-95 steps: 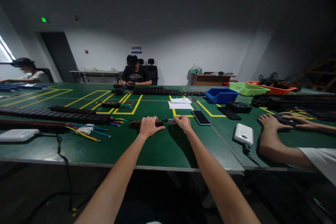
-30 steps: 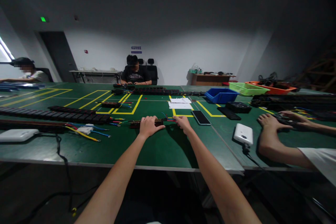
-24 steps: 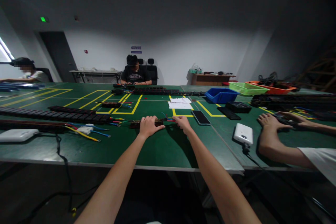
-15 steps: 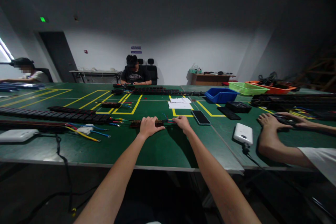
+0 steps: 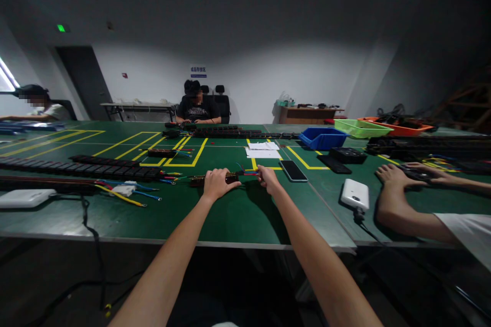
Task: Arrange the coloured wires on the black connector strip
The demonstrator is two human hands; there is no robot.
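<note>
My left hand [image 5: 217,185] lies over a short dark strip [image 5: 198,181] on the green table [image 5: 238,219], fingers curled across its far side and thumb stretched to the right. Parts of the strip show on both sides of the hand. Thin coloured wires [image 5: 250,173], red and blue among them, come out of its right end. At those wires, my right hand [image 5: 268,180] is closed in a pinch, and its fingertips partly hide the ends. To the right of this hand lies a phone [image 5: 293,171].
White papers [image 5: 263,150] lie beyond my hands. A blue bin [image 5: 322,139] and a green bin [image 5: 362,129] stand back right. Long black strips [image 5: 80,167] and cables with ring terminals [image 5: 132,200] lie left. A co-worker's hands [image 5: 397,176] are at the right, near a white device [image 5: 355,194].
My right hand has shifted slightly right along the wires, and more of their length shows between my hands. My left hand stays on the strip.
</note>
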